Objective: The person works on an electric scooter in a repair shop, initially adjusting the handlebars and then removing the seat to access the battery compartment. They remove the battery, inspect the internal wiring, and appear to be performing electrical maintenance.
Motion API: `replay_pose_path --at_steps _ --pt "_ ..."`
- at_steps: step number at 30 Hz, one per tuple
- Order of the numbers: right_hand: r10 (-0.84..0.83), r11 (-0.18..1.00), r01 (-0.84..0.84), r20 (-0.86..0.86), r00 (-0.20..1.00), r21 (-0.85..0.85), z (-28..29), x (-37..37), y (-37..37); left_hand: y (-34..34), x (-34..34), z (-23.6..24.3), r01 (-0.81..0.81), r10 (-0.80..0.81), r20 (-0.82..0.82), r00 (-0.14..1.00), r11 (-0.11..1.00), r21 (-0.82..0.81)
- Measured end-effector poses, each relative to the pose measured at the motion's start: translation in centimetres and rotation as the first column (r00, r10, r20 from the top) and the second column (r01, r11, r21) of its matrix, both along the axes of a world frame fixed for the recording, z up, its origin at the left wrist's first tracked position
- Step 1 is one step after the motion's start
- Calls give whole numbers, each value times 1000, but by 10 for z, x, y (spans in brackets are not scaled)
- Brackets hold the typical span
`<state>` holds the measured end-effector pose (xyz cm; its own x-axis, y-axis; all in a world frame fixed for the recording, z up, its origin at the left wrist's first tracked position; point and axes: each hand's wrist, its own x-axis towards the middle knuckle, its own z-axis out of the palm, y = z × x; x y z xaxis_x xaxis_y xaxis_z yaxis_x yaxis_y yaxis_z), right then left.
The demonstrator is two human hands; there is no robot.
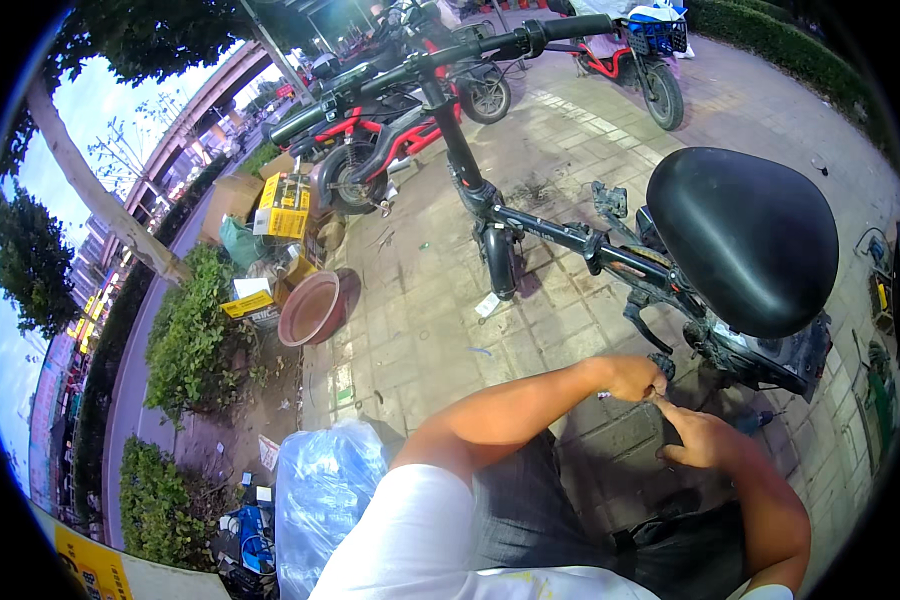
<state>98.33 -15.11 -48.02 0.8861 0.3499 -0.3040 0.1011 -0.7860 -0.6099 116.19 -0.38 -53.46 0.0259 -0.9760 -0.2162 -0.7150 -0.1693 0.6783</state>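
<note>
The black bike (pixel 545 227) has a broad, smooth saddle (pixel 745 240); whether the left hand (pixel 633 378) or right hand (pixel 700 438) grips anything, I cannot tell.

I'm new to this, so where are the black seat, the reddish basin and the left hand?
Black seat (pixel 745 242): head view, middle of its top.
Reddish basin (pixel 311 308): head view, bare inside.
Left hand (pixel 633 378): head view, back of hand.

A black bike (pixel 545 226) stands on the paving (pixel 400 290), its broad, smooth black saddle (pixel 745 240) nearest, its long handlebar (pixel 578 27) at the far end.
</note>
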Motion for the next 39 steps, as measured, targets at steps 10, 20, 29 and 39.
replay_pose_path --at_steps 10,20,29,39 --pt "-10 999 14 83 996 -46 -4 -7 -4 -2 3 9 53 -52 -23 998 997 48" --pt "-52 939 31 -53 997 -341 16 -18 -27 30 5 49 -163 162 34 986 986 40" --pt "-433 720 692 744 510 -55 19 -178 -74 157 -35 102 -70 194 563 803 970 -235" --pt "-595 707 707 530 605 -14 13 -171 -116 116 6 78 20 6 273 962 996 -91"
